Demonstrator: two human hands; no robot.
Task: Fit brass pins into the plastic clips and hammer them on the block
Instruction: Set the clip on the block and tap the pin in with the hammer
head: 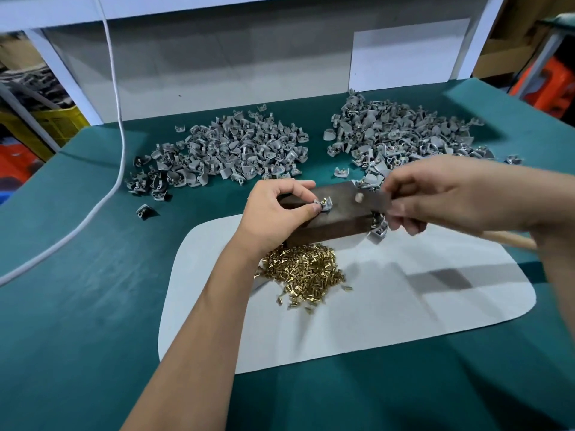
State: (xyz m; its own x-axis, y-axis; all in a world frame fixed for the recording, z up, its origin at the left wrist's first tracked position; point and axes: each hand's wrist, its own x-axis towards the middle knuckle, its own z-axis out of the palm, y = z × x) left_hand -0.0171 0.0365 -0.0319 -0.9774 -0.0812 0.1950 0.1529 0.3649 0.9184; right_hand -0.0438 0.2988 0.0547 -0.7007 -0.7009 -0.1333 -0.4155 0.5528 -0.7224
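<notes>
My left hand [280, 206] pinches the clip [323, 205] with its brass pin [324, 200] on the block [336, 217], right hand [435, 194] gripping the hammer [371, 200] just beside; risk, I judge: a skewed blow catches my fingertips [315, 208] or tips the pin.

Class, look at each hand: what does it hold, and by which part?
The left hand pinches a grey clip by its near edge on the block. The right hand grips the hammer just behind its head.
</notes>
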